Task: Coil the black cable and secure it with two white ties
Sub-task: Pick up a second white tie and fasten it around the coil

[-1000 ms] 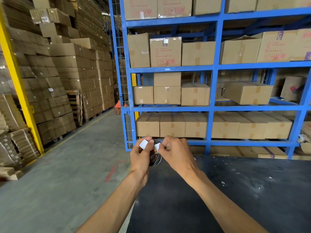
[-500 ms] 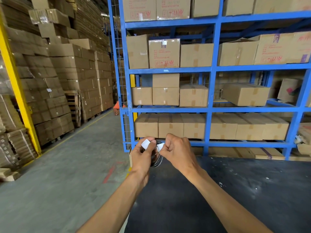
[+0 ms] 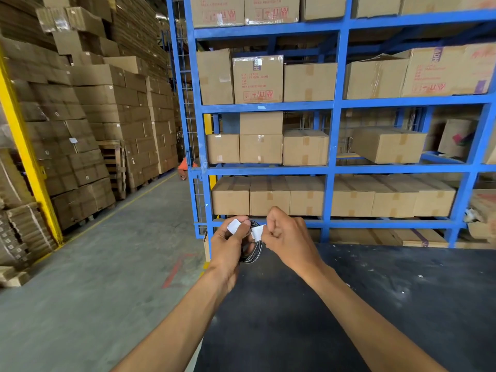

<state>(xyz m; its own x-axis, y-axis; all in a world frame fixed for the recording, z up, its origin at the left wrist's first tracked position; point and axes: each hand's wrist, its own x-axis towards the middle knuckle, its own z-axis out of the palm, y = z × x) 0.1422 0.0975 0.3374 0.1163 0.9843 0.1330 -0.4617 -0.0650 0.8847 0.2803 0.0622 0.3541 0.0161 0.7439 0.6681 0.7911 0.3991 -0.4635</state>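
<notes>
The coiled black cable (image 3: 253, 251) is held up between the two hands, above the far edge of a dark table (image 3: 375, 304). It is gripped by the left hand (image 3: 228, 245), whose fingers are curled round the coil's left side; a white tie (image 3: 234, 226) is pinned against the coil under the thumb. A second white tie (image 3: 258, 232) is pinched at the top of the coil by the right hand (image 3: 288, 237), whose fingers are curled tight. The coil's lower loops are seen hanging between the two palms, nearer the left one. Behind the hands, blue shelving (image 3: 332, 170) loaded with cardboard boxes (image 3: 306, 147) is seen.
</notes>
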